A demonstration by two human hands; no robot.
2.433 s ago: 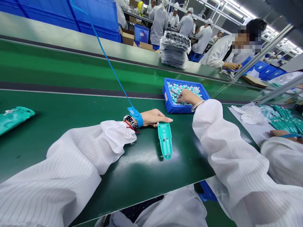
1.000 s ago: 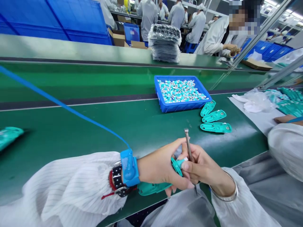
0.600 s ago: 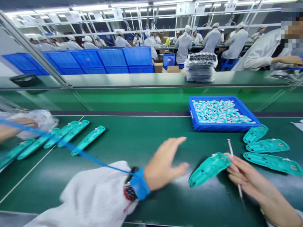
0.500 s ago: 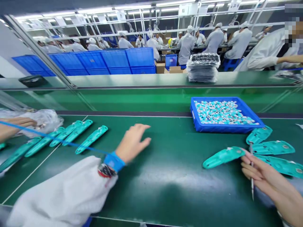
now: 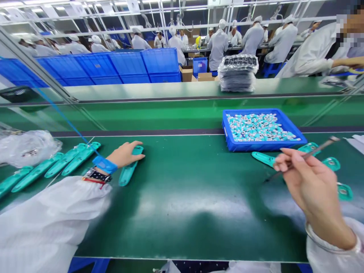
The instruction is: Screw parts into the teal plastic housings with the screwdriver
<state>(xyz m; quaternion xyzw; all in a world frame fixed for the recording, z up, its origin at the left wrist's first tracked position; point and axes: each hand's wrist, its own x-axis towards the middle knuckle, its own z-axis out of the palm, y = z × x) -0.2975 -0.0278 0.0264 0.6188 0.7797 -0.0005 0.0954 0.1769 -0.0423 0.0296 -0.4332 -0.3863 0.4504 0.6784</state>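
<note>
Two hands: left on shell, right holding screwdriver.

- teal plastic casings at right: partly hidden behind the right hand
- teal casing: upper end covered by the left hand
- small parts in the blue tray: too small to identify
- thin metal tool: blurred

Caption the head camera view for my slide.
Left hand on teal plastic casing, right hand holding slim metal tool.

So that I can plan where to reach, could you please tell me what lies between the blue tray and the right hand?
In the head view, teal plastic casings lie on the green conveyor belt between the blue tray and the right hand.
</note>
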